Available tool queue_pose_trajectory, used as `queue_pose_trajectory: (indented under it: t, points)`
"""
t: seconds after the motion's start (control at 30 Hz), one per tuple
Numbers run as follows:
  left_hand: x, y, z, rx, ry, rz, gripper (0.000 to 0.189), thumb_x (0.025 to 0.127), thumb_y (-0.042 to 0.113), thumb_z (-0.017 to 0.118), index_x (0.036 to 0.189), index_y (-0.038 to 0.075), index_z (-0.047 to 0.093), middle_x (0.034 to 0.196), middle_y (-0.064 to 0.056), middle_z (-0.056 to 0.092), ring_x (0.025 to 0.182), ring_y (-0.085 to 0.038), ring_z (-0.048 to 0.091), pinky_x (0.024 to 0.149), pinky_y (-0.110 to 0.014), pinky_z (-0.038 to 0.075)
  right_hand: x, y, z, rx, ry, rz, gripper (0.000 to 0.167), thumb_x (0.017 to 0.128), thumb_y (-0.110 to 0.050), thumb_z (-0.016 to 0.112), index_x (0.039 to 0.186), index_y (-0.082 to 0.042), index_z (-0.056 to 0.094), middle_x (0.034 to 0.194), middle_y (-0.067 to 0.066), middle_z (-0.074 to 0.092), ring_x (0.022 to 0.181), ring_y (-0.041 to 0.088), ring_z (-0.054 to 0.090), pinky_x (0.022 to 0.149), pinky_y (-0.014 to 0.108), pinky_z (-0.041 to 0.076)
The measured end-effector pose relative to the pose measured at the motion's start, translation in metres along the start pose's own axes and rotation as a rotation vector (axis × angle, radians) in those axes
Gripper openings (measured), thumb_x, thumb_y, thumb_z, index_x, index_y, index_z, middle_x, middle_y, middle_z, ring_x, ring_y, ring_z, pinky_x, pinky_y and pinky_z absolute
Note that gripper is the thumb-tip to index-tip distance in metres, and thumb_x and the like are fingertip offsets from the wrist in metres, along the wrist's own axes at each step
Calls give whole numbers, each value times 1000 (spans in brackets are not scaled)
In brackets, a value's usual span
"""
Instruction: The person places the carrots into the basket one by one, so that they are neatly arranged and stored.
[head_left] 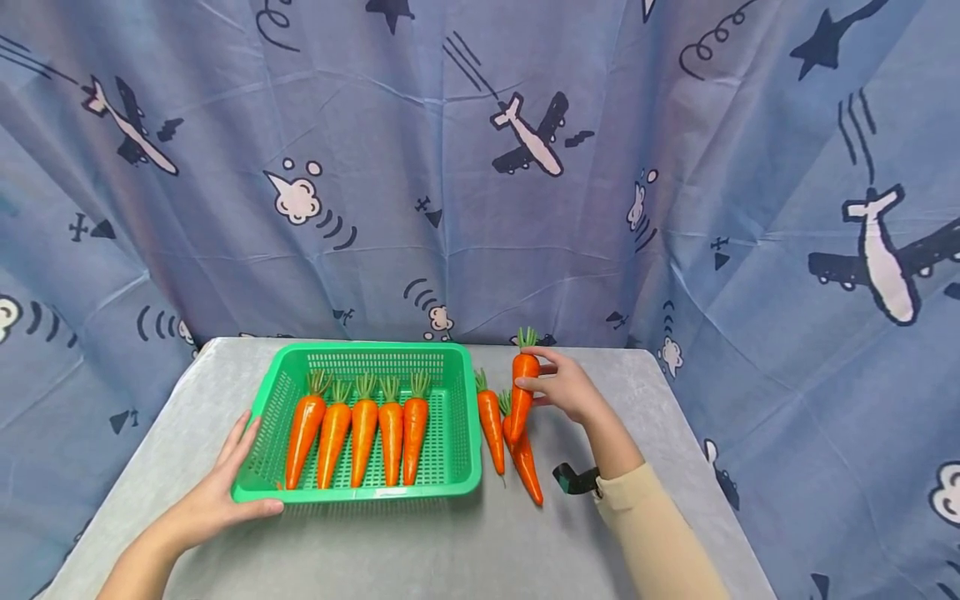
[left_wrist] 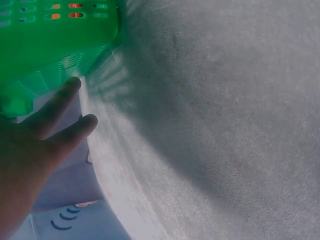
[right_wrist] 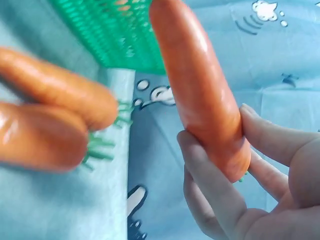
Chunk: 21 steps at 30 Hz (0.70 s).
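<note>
The held carrot (head_left: 523, 392) is in the right hand (head_left: 562, 387), to the right of the green basket (head_left: 473, 417). The fingers (right_wrist: 215, 185) of the right hand grasp it at the thick end, just below the green stems (head_left: 527, 337), with the tapered tip directed toward the near side. In the head view the tip overlaps the right lying carrot (head_left: 527, 471); contact cannot be determined. The left lying carrot (head_left: 491, 425) rests on the desk (head_left: 337, 554), between that carrot and the basket.

Handling: the body is probably light and stiff. The glossy surface may be slippery, and the taper may let a grip placed too low slide toward the tip. Take hold at the thick shoulder, with the fingers on opposing sides. Do not lift by the stems; they are thin and probably flexible.

The left hand (head_left: 217, 492) is at the basket's left near corner, fingers extended and spread, not clenched. The basket appears to be thin, light plastic; steady it by the rim. Five carrots (head_left: 364, 433) lie inside it side by side, stems toward the far side.
</note>
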<state>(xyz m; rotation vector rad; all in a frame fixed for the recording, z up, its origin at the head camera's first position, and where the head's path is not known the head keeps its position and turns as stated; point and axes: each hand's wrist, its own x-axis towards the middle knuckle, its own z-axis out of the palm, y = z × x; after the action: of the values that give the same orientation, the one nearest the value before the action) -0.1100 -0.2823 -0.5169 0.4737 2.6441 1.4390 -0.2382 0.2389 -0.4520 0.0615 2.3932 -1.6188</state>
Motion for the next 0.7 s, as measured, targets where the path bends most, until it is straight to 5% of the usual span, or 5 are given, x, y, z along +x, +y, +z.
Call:
queue_pose_trajectory:
  t: [0.17,0.33,0.53,0.7]
  points:
    - [0,1,-1,1,-1,1,122,77,18,85,164,20,-1,168,1,-19,152,-28,-11,100,-81,15,1,-22,11,39,-38,-37,59,90,-12,77,144,-19,54,139,28,46,107,39,65,83,51,58]
    - [1,2,-1,4,-6,-3,122,78,17,85,164,21,-1,168,2,-19,152,-22,-11,98,-82,19,7,-41,30,72,-82,-76,58,90,-10,76,143,-19,54,134,27,49,105,39,66,82,53,58]
    - [1,1,-3,1,-16,-22,122,79,18,84,164,23,-3,168,5,-20,150,-41,-9,98,-82,20,13,-58,60,67,-112,-92,55,89,-10,77,139,-22,56,127,23,52,99,36,67,77,50,60]
    - [0,0,-2,3,-14,-18,122,78,17,84,164,24,-2,168,6,-20,152,-32,-9,97,-81,22,17,-68,90,108,-155,-103,53,88,-7,78,135,-20,58,122,22,52,91,34,68,76,52,60]
